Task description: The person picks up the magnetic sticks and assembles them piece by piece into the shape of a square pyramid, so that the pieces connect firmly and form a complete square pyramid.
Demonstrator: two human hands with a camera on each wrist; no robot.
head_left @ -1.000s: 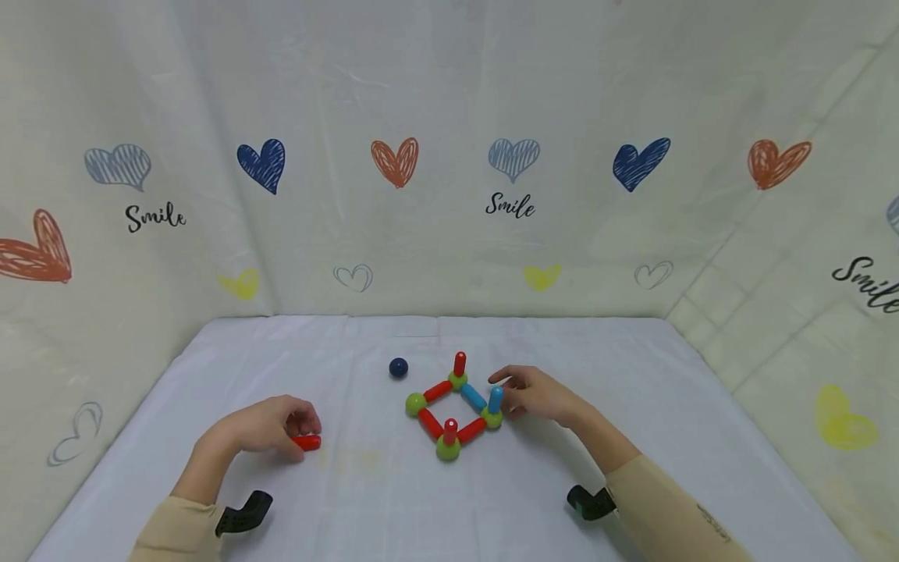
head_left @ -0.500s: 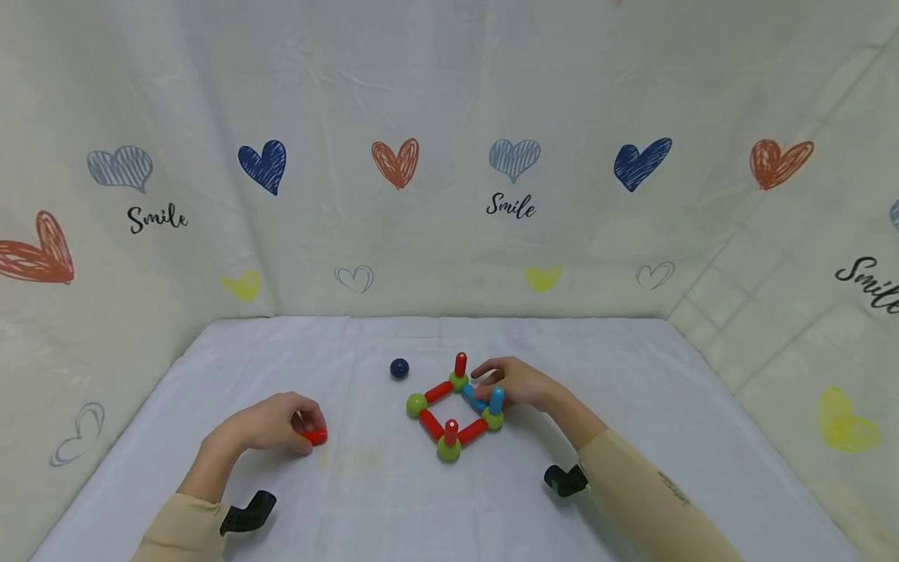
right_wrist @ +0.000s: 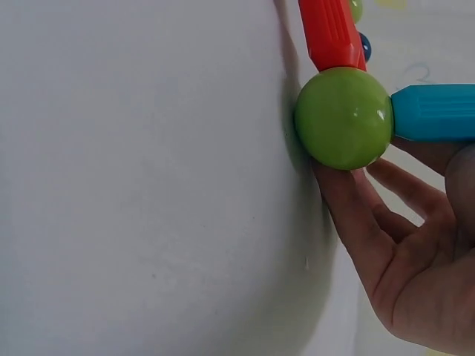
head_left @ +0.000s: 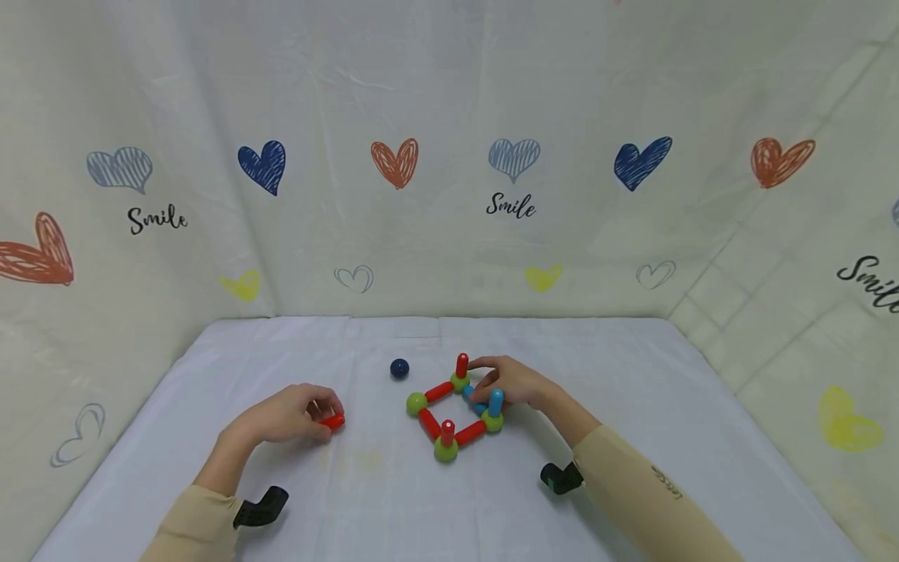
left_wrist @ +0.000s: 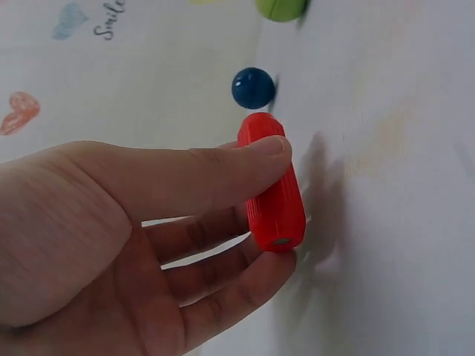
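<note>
A ring of green balls joined by magnetic rods lies on the white-covered table, with two red rods and one blue upright rod (head_left: 495, 403) standing on it. My left hand (head_left: 298, 414) pinches a loose red magnetic rod (left_wrist: 276, 189) between thumb and fingers, left of the ring. My right hand (head_left: 516, 382) is at the ring's far right side, thumb over the lying blue rod (head_left: 470, 392) and index finger reaching toward the far green ball (head_left: 460, 382). In the right wrist view, fingers pass behind the near-right green ball (right_wrist: 344, 119).
A dark blue ball (head_left: 399, 368) lies alone behind the ring, to its left. The left corner green ball (head_left: 417, 403) carries no upright rod. A cloth wall printed with hearts (head_left: 396, 164) rises behind the table.
My left hand has carried the red rod rightward and away from me. My right hand has moved left onto the lying blue rod, and the ring has shifted slightly.
</note>
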